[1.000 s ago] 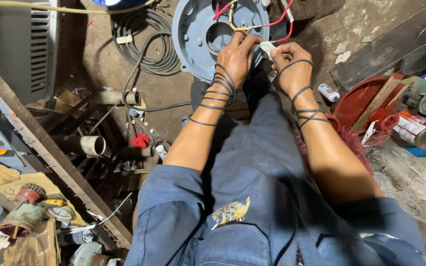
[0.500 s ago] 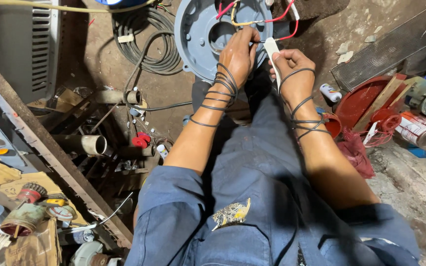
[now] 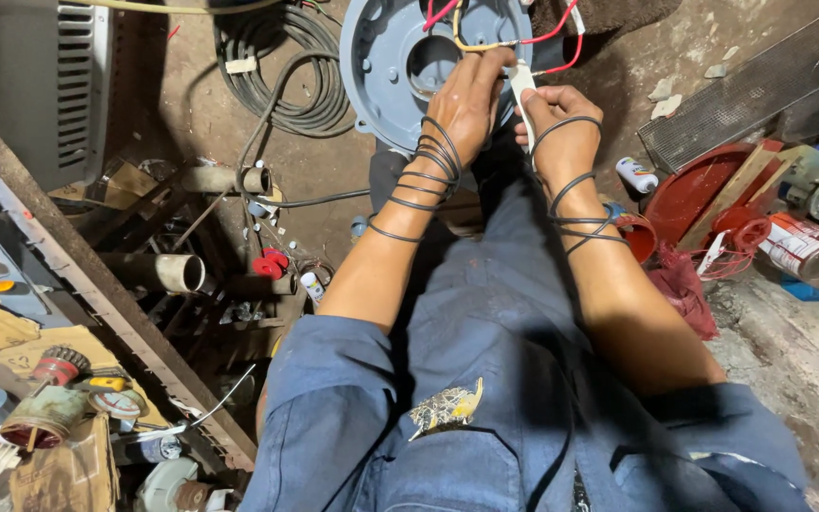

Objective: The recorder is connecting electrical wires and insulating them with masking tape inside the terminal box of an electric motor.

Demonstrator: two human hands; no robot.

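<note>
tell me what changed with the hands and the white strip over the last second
Both hands, left hand and right hand, moved up toward the grey round housing, carrying the white strip upright against it. The black wire loops stayed wound on both wrists; the right hand kept its grip.

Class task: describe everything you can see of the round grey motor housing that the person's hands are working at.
The grey motor housing is a round disc of painted metal, cut off by the frame's top edge. It has a central round hole and small holes around its face. Red and yellow wires run across it. The left hand rests against its lower face; the right hand holds a white sleeve beside it.
</note>
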